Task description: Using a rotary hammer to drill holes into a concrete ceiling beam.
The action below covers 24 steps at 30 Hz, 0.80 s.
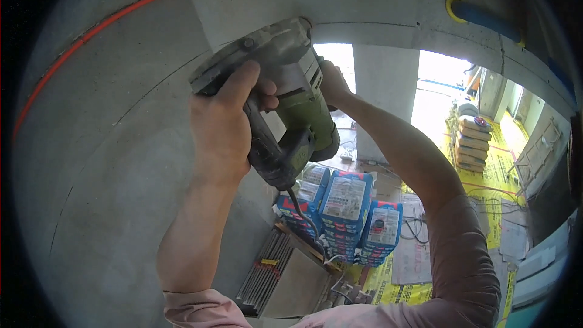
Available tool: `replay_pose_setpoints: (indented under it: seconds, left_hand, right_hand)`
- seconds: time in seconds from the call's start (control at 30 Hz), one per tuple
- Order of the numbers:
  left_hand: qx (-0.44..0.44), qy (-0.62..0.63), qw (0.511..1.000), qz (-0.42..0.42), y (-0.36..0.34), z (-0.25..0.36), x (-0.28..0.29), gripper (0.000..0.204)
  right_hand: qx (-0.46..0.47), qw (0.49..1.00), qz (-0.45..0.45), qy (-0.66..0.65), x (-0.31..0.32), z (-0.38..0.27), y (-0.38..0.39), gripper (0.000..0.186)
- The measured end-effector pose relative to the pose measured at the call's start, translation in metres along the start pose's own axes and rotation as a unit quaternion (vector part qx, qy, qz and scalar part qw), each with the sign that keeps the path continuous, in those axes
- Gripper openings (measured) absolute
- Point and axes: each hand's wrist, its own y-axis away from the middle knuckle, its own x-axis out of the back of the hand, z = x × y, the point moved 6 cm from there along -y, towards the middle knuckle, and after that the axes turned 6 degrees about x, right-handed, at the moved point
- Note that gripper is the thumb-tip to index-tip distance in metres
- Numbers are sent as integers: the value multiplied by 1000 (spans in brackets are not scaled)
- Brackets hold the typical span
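Note:
Raised overhead against the grey concrete surface (139,164) is a corded circular saw (297,100) with a green and black body. Its flat base and grey guard press up at the concrete, where a dark line runs out on both sides; the blade is hidden. My left hand (225,112) is closed round the saw's black rear handle, thumb up beside the guard. My right hand (334,84) grips the saw's far side, its fingers mostly hidden behind the body. A dark power cord (300,206) hangs down from the handle.
An orange conduit (121,13) runs across the upper left, a blue pipe (486,19) across the upper right. Below stand stacked blue bags (346,197) and leaning panels (267,267). Brown sacks (472,143) are piled farther off on yellow floor sheeting (401,293). Cables lie about.

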Motion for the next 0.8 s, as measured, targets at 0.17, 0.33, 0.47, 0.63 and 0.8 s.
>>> replay_pose_setpoints:
  seconds: [0.17,0.33,0.47,0.63,0.8]
  left_hand:
    - [6,-22,1000,-15,0,-3,1,14]
    - [13,-4,1000,2,-2,-3,1,11]
    - [6,-28,1000,-5,3,-3,-4,10]
    - [-14,-38,999,-6,2,0,-9,12]
    - [5,-34,999,8,5,1,-13,12]
  right_hand:
    - [-29,999,0,-28,5,-10,6,32]
    - [-26,999,14,-31,2,3,2,32]
    - [-29,998,19,-44,1,1,6,32]
    - [-36,998,19,-38,4,0,6,32]
    - [-22,999,4,-24,4,2,6,34]
